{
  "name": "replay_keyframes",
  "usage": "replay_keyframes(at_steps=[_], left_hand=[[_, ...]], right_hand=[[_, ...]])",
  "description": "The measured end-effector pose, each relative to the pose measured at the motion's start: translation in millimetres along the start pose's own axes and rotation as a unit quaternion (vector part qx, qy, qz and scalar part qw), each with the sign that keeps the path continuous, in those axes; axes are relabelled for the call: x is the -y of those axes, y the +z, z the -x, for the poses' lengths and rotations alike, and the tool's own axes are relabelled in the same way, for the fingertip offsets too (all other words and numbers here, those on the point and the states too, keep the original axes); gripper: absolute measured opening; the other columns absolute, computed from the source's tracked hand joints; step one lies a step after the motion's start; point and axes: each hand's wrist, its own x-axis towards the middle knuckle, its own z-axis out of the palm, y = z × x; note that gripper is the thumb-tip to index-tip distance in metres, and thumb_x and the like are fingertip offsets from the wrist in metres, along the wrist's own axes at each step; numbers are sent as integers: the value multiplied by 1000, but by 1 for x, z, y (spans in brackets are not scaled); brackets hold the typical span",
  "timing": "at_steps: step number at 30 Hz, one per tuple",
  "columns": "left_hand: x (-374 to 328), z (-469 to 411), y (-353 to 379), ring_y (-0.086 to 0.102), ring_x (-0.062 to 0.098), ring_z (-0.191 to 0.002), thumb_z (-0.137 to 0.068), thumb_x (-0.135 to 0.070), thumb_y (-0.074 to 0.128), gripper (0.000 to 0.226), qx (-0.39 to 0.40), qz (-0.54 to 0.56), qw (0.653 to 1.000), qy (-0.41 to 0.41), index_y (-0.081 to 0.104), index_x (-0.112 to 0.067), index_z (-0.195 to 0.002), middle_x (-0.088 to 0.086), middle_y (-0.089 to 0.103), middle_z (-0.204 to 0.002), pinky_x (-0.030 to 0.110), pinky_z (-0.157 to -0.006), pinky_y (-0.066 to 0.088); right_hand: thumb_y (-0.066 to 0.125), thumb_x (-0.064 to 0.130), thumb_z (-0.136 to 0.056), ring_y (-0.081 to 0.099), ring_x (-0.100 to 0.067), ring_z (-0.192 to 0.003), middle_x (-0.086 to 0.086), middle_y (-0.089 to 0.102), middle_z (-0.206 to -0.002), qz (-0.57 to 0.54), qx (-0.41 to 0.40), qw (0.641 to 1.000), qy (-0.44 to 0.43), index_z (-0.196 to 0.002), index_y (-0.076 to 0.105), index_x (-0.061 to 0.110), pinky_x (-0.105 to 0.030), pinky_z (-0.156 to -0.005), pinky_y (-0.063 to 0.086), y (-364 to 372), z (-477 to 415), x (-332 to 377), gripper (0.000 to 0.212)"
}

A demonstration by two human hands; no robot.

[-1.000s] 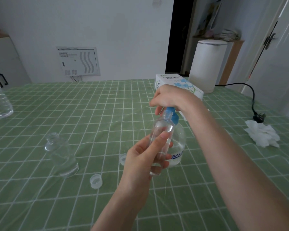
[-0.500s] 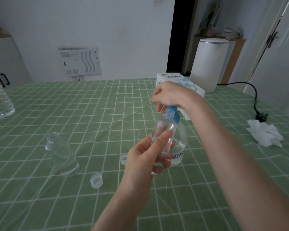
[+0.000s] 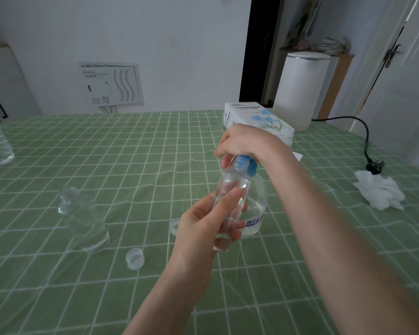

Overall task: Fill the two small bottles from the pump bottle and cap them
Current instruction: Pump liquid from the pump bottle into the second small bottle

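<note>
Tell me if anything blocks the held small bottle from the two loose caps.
Nothing visible does. The left hand holds the small bottle off the cloth; near cap and far cap lie just left of it.

We have one view only, from a wide-angle camera worn on our head. It faces forward and down across a table under a green cloth with white grid lines (image 3: 107, 146). It sits close above a clear round pump bottle with a blue pump head (image 3: 258, 204), near frame centre. Our forearms run in from the bottom edge to that bottle. Beyond the bottle the view reaches a white wall (image 3: 167, 44); right of it, a white door (image 3: 397, 105).
</note>
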Motion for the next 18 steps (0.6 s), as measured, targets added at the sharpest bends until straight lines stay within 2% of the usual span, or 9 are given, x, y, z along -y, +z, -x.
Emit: replay_keyframes(at_steps=[3, 5, 7, 9, 12, 15, 18], left_hand=[[0, 1, 0, 58, 6, -54, -56, -52, 75, 38, -1, -5, 1000, 2, 77, -25, -83, -2, 72, -74, 28, -62, 39], [1, 1, 0, 58, 6, -54, -55, -52, 77, 39, 0, -4, 1000, 3, 77, -25, -83, -1, 71, -73, 29, -63, 40], [0, 1, 0, 58, 5, -55, -55, -55, 74, 41, 2, -5, 1000, 6, 77, -26, -83, -1, 71, -72, 28, -63, 40], [0, 0, 0, 58, 5, -54, -55, -55, 78, 39, 7, -5, 1000, 9, 77, -25, -81, -2, 71, -71, 28, -62, 40], [-1, 1, 0, 58, 5, -54, -56, -56, 77, 41, 10, -5, 1000, 10, 77, -25, -81, -2, 71, -71, 27, -62, 40], [-1, 1, 0, 58, 6, -54, -58, -54, 77, 37, 8, -1, 1000, 8, 77, -25, -81, -2, 71, -71, 28, -62, 39], [-1, 0, 0, 58, 6, -54, -54, -56, 73, 41, 6, -4, 1000, 2, 77, -25, -81, -1, 71, -71, 28, -62, 40]], right_hand=[[59, 21, -91, 66, -29, -105, -9, 68, -115, -1, -12, 1000, -4, -124, 57, 9, -38, -90, 53, 1, 2, 0, 35], [57, 17, -91, 67, -29, -106, -13, 70, -113, -11, -34, 999, -19, -120, 60, 5, -41, -93, 52, 0, 4, 1, 32], [56, 15, -92, 69, -28, -96, -15, 72, -110, -19, -53, 998, -29, -117, 62, 1, -40, -91, 53, -3, 5, 2, 30], [55, 15, -92, 64, -23, -84, -15, 73, -106, -14, -67, 997, -34, -117, 63, 0, -37, -85, 54, -7, 6, 4, 30], [54, 15, -92, 62, -22, -82, -13, 74, -105, -13, -63, 997, -34, -118, 61, 2, -37, -88, 54, -9, 6, 6, 29], [55, 16, -92, 69, -25, -96, -12, 73, -108, -14, -48, 998, -28, -118, 59, 5, -37, -90, 52, -8, 6, 5, 28], [57, 20, -92, 67, -27, -105, -10, 71, -109, -15, -35, 999, -20, -118, 58, 8, -38, -92, 51, -4, 4, 3, 29]])
